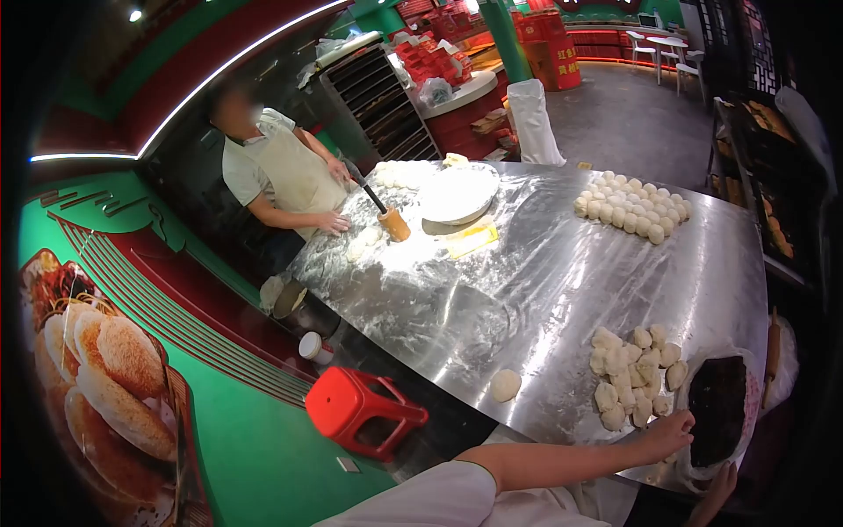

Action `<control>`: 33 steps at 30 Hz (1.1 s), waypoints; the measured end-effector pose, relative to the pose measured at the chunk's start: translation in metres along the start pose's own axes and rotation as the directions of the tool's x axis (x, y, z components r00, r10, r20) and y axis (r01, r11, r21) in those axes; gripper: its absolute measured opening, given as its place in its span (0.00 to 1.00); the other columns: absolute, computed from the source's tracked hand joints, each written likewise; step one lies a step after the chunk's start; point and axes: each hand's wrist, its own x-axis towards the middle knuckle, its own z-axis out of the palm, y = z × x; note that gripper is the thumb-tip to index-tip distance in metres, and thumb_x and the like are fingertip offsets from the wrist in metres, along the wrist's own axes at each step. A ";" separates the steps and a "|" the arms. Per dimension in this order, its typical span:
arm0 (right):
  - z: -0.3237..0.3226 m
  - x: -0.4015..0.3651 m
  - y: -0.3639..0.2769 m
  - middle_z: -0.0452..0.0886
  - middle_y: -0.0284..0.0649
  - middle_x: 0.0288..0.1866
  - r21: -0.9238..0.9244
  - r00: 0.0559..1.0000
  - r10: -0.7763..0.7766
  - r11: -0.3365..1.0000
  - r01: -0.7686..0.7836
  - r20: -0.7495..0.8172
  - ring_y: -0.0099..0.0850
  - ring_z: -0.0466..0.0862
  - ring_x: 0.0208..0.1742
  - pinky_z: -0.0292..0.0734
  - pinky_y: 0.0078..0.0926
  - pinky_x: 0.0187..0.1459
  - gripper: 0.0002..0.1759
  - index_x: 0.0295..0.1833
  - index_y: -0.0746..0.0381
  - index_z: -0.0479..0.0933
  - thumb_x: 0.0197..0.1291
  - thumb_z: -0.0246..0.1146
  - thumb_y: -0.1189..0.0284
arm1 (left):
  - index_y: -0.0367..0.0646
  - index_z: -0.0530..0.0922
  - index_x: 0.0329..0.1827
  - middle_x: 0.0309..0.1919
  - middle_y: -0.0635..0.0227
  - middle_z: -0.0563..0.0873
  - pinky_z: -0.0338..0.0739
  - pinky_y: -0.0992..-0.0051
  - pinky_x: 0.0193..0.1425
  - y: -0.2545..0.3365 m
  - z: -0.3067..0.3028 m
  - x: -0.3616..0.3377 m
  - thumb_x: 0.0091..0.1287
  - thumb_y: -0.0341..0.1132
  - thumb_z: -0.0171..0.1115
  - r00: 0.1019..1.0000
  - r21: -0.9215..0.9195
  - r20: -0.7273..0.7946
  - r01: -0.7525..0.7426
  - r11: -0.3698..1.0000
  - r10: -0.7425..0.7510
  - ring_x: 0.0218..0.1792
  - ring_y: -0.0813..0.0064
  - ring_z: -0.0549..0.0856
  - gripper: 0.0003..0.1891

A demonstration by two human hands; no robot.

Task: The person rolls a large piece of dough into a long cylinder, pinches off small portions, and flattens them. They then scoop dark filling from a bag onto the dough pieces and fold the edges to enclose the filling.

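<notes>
My left hand [669, 436] reaches over from the left with its fingers curled together, at the near left rim of a plastic-lined tub [752, 386] of dark filling [716, 413]. What its fingertips hold, if anything, is hidden. Low at the right, my right hand [722, 494] is partly in shadow against the tub's near end, its fingers mostly hidden. Beside my left hand lies a heap of dough pieces [634, 373], irregular lumps dusted with flour. A single flattened dough round [505, 385] rests further left near the table edge.
Rows of round dough balls [632, 206] sit on the steel table [544, 307]. Across it, a person [285, 171] holds a dark-handled wooden roller [394, 224] beside a floury round board [458, 193]. A red stool [356, 408] stands left; a tray rack [764, 176] stands right.
</notes>
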 end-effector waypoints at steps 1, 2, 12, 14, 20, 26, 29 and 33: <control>-0.011 0.037 0.062 0.73 0.53 0.70 0.132 1.000 -0.006 0.991 0.005 0.004 0.42 0.75 0.67 0.74 0.39 0.65 0.32 0.74 0.70 0.67 0.72 0.62 0.64 | 0.36 0.74 0.54 0.45 0.55 0.82 0.78 0.63 0.54 0.004 -0.001 0.000 0.69 0.37 0.65 0.999 -0.015 0.009 0.032 0.999 -0.031 0.47 0.61 0.84 0.17; -0.022 0.063 0.113 0.69 0.48 0.73 0.255 1.000 -0.010 0.967 0.008 0.006 0.41 0.71 0.72 0.75 0.39 0.66 0.33 0.76 0.63 0.66 0.68 0.64 0.66 | 0.36 0.74 0.54 0.45 0.55 0.82 0.78 0.63 0.54 0.006 -0.005 0.000 0.69 0.37 0.65 0.999 -0.024 0.008 0.034 0.999 -0.034 0.47 0.61 0.84 0.17; 0.019 -0.002 -0.030 0.83 0.46 0.62 0.774 0.961 -0.105 0.618 -0.137 0.255 0.35 0.84 0.62 0.77 0.36 0.67 0.21 0.65 0.71 0.75 0.70 0.51 0.75 | 0.33 0.75 0.52 0.41 0.53 0.85 0.90 0.66 0.43 0.018 -0.034 -0.027 0.79 0.48 0.58 0.857 -0.514 0.374 0.510 0.690 -0.355 0.36 0.62 0.89 0.22; 0.027 -0.017 -0.061 0.81 0.47 0.65 0.796 0.959 -0.126 0.591 -0.133 0.253 0.36 0.82 0.65 0.74 0.37 0.70 0.22 0.67 0.71 0.73 0.71 0.51 0.74 | 0.32 0.74 0.56 0.45 0.49 0.85 0.90 0.63 0.45 0.033 -0.024 -0.033 0.78 0.52 0.58 0.793 -0.522 0.454 0.606 0.601 -0.405 0.39 0.59 0.89 0.26; 0.042 -0.028 -0.096 0.78 0.47 0.70 0.854 0.893 -0.292 0.494 -0.164 0.341 0.39 0.79 0.69 0.72 0.40 0.73 0.24 0.71 0.71 0.69 0.76 0.51 0.70 | 0.31 0.70 0.65 0.58 0.48 0.83 0.81 0.58 0.66 0.055 0.004 -0.019 0.79 0.49 0.58 0.926 -0.896 0.261 0.338 0.288 -0.275 0.58 0.58 0.85 0.27; 0.029 -0.043 -0.103 0.83 0.44 0.62 0.821 0.897 -0.272 0.551 -0.151 0.347 0.31 0.85 0.58 0.78 0.31 0.63 0.20 0.66 0.71 0.73 0.71 0.56 0.77 | 0.34 0.75 0.61 0.56 0.58 0.84 0.79 0.62 0.68 0.034 0.010 -0.015 0.71 0.23 0.56 0.918 -0.913 0.179 0.289 0.289 -0.354 0.57 0.66 0.85 0.16; 0.023 -0.032 -0.082 0.85 0.39 0.58 0.611 0.894 -0.233 0.789 -0.055 0.382 0.26 0.85 0.55 0.77 0.25 0.59 0.15 0.61 0.67 0.79 0.73 0.59 0.76 | 0.32 0.77 0.59 0.55 0.59 0.85 0.78 0.64 0.67 0.031 0.014 -0.012 0.66 0.18 0.54 0.955 -0.926 0.161 0.234 0.295 -0.251 0.54 0.67 0.85 0.17; 0.026 -0.021 -0.067 0.86 0.36 0.54 0.316 0.932 -0.175 0.946 0.071 0.317 0.23 0.85 0.51 0.76 0.23 0.55 0.11 0.54 0.65 0.83 0.71 0.59 0.80 | 0.32 0.78 0.57 0.55 0.60 0.86 0.77 0.66 0.67 0.027 0.015 -0.007 0.63 0.17 0.52 0.962 -0.882 0.072 0.185 0.433 -0.263 0.54 0.67 0.85 0.18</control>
